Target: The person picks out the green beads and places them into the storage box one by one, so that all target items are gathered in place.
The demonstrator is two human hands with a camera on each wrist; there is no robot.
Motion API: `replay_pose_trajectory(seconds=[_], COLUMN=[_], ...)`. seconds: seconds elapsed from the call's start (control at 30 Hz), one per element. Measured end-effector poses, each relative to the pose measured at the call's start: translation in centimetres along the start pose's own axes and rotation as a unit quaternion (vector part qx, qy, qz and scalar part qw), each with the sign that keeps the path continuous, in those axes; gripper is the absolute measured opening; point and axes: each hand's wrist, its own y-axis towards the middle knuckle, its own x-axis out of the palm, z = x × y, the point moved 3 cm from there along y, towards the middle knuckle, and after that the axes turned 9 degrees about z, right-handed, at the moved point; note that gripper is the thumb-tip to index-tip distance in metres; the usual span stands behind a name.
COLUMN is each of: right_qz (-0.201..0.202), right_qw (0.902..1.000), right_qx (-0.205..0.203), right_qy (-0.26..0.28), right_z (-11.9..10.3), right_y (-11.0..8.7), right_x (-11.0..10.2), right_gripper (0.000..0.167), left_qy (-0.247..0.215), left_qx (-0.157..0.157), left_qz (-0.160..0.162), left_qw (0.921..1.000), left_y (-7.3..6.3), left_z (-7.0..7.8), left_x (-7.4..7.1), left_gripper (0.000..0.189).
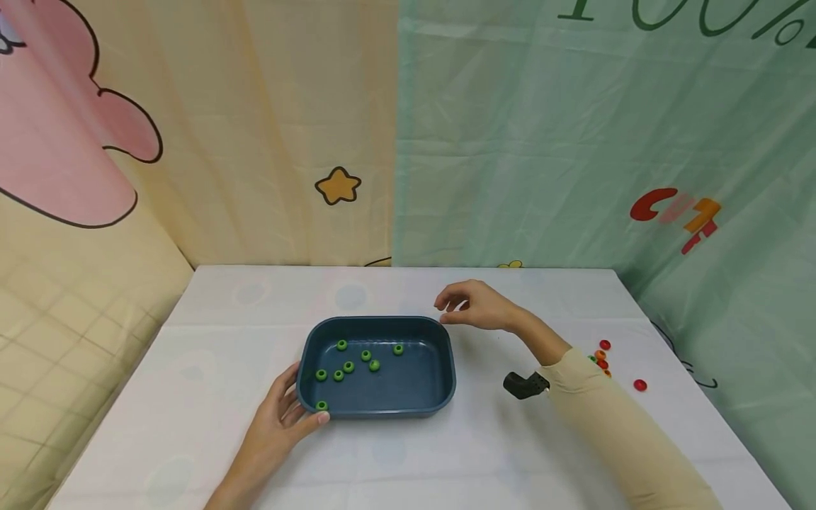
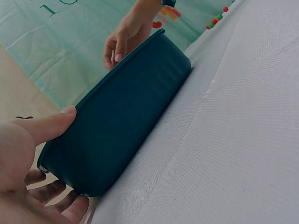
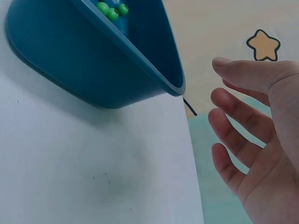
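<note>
A dark blue rectangular tray point(image 1: 414, 389) stands on the white table with several green beads point(image 1: 374, 365) scattered over its floor, mostly toward the left. At its front left corner my left hand point(image 1: 275, 419) grips it, thumb on the front rim and fingers round the left side. My right hand point(image 1: 481, 306) hovers by the back right corner, its fingers loosely bent. Nothing shows between its fingers point(image 3: 233, 135) in the right wrist view, where the tray's rim point(image 3: 175, 88) lies just beside them.
Red, orange and green beads point(image 1: 602, 355) lie in a loose group on the table's right side, partly behind the right sleeve point(image 1: 612, 418). One red bead point(image 1: 640, 385) sits apart, farther right. Printed curtains point(image 1: 510, 142) hang behind the table point(image 1: 510, 453).
</note>
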Motion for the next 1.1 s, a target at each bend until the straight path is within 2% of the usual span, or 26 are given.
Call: replay_pose_trajectory(seconds=[0.43, 1.1], right_qz=[0.029, 0.054], right_qw=[0.9994, 0.9974], right_qx=[0.018, 0.045], right_qy=[-0.007, -0.015], right_z=[1.7, 4.3], right_y=[-2.9, -6.6], right_x=[-2.4, -5.1], right_gripper=[0.021, 0.025], left_qy=[-0.003, -0.001], left_qx=[0.002, 0.0], left_qz=[0.0, 0.001], left_qw=[1.0, 1.0], left_y=[0.1, 0.0], left_z=[-0.2, -0.3], left_x=[0.1, 0.0], left_gripper=[0.095, 0.096])
